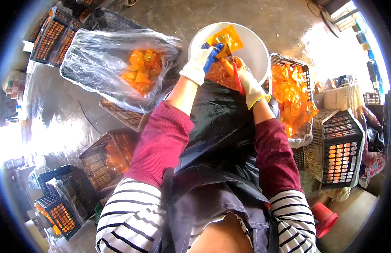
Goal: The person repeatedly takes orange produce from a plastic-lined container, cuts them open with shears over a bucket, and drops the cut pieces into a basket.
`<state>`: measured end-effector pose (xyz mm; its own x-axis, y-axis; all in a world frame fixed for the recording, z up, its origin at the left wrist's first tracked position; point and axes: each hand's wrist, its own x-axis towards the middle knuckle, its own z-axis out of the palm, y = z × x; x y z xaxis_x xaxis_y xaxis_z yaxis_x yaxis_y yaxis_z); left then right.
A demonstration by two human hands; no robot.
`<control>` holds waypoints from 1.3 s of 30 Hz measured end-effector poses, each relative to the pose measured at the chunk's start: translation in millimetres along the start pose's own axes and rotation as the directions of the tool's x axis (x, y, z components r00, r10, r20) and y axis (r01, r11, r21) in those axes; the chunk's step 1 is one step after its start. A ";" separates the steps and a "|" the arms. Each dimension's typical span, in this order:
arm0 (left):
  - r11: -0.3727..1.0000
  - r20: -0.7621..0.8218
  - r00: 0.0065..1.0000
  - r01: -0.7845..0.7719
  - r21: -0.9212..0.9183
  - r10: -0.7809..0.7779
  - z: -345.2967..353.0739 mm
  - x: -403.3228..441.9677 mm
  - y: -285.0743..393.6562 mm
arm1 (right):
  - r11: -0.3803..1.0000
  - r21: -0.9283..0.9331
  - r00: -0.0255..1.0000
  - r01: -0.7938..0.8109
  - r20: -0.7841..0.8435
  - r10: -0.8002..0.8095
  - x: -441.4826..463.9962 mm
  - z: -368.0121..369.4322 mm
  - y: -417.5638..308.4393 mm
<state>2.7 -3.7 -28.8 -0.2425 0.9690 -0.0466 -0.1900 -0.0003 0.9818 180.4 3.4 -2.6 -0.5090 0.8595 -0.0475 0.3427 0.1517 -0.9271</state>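
Note:
My left hand (pixel 204 59), in a white glove with blue fingers, grips a translucent orange plastic piece (pixel 232 37) over the white bucket (pixel 256 50). In my right hand (pixel 247 82), gloved in white with orange fingers, is a red-handled tool that looks like snips (pixel 238 79). Its metal tip is up against the lower edge of the orange piece, and my fingers partly cover it. Inside the bucket, small orange bits (pixel 218 75) lie near the side closest to me. Black plastic sheeting (pixel 216 122) covers my lap below the bucket.
To the right stands a crate of orange pieces (pixel 291 92). At the left, a plastic-lined crate (pixel 94 63) holds more orange pieces (pixel 142 69). Stacked crates (pixel 336 147) are at the far right, near a red container (pixel 325 219). Another crate (pixel 104 162) sits lower left.

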 end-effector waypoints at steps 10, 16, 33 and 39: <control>0.969 0.002 0.999 -0.035 0.245 0.036 -3.0 2.3 -20.6 | 0.973 -0.095 0.969 0.212 -0.106 -0.221 17.1 9.4 48.9; 0.802 -0.054 0.960 -0.198 0.564 0.275 -9.0 6.2 -26.1 | 0.915 0.225 0.942 -0.334 0.105 0.319 -14.4 -10.0 -34.8; 0.933 -0.111 0.972 0.163 -0.322 -0.209 12.0 -8.2 25.7 | 0.900 0.274 0.934 -0.338 0.220 0.283 -9.7 -16.2 -30.6; 0.968 0.000 0.972 0.232 -0.093 -0.233 14.5 -16.0 32.5 | 0.978 0.052 0.977 -0.204 0.064 0.201 -10.0 -25.0 -29.5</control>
<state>14.2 -15.6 6.5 -0.1916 0.9424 -0.2740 -0.3286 0.2015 0.9227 195.1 2.5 34.6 -0.4795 0.8392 -0.2567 0.3983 -0.0525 -0.9158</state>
